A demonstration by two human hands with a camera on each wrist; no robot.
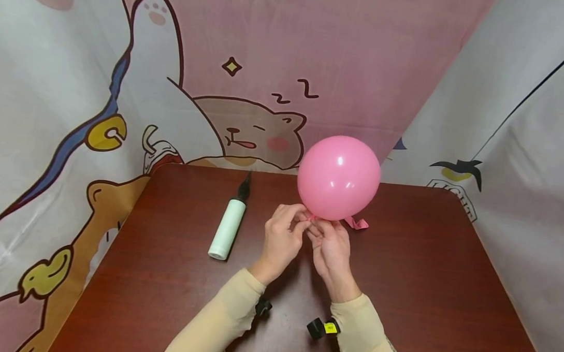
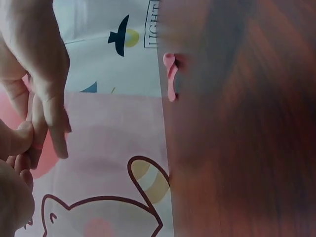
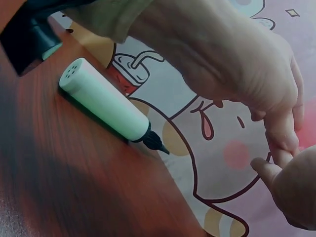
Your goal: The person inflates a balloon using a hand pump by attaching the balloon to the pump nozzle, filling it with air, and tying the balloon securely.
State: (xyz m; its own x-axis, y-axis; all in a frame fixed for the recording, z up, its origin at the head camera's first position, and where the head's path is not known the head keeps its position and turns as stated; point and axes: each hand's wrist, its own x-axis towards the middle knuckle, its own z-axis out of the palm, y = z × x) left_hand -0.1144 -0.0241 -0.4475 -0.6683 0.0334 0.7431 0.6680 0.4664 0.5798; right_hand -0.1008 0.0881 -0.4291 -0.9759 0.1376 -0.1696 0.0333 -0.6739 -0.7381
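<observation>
An inflated pink balloon [image 1: 339, 178] rises just beyond both hands in the head view, its neck end down at the fingertips. My left hand [image 1: 282, 238] pinches the neck with thumb and curled fingers. Close against it, my right hand [image 1: 333, 250] also grips the neck end, palm turned partly up. Fingers hide most of the neck. In the left wrist view the right hand [image 2: 37, 59] meets the left hand [image 2: 15, 192] in front of the balloon. The right wrist view has the left hand [image 3: 237, 64] above the right hand [image 3: 298, 190].
A pale green hand pump [image 1: 228, 228] with a black nozzle lies on the brown table [image 1: 423, 274], left of the hands. Behind the right hand lies a limp pink balloon [image 1: 356, 223]. A cartoon-printed cloth [image 1: 360, 59] hangs behind the table.
</observation>
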